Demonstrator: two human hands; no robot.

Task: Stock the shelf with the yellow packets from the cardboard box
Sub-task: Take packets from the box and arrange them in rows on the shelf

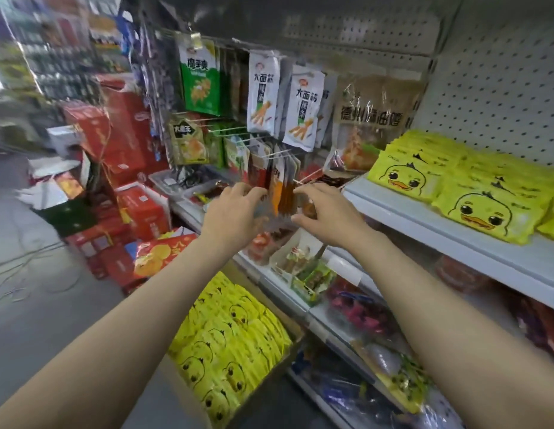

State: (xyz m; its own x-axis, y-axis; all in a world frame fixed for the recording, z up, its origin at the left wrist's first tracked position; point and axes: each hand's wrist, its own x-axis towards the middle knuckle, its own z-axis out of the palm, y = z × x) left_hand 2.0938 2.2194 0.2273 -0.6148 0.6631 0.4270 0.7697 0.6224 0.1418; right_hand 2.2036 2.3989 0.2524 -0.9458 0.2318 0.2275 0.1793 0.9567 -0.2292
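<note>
Yellow duck-face packets lie stacked in rows on the white shelf at the right. Many more yellow packets stand packed in the open cardboard box on the floor below my arms. Both my arms reach forward to a bunch of hanging snack packets on a wire hook left of the shelf. My left hand grips those hanging packets from the left with curled fingers. My right hand pinches them from the right side. Neither hand holds a yellow packet.
White, green and brown snack bags hang on pegboard hooks above. Red cartons are piled on the floor at the left. Lower shelves carry small snack boxes and dark packets. Grey floor lies open to the left.
</note>
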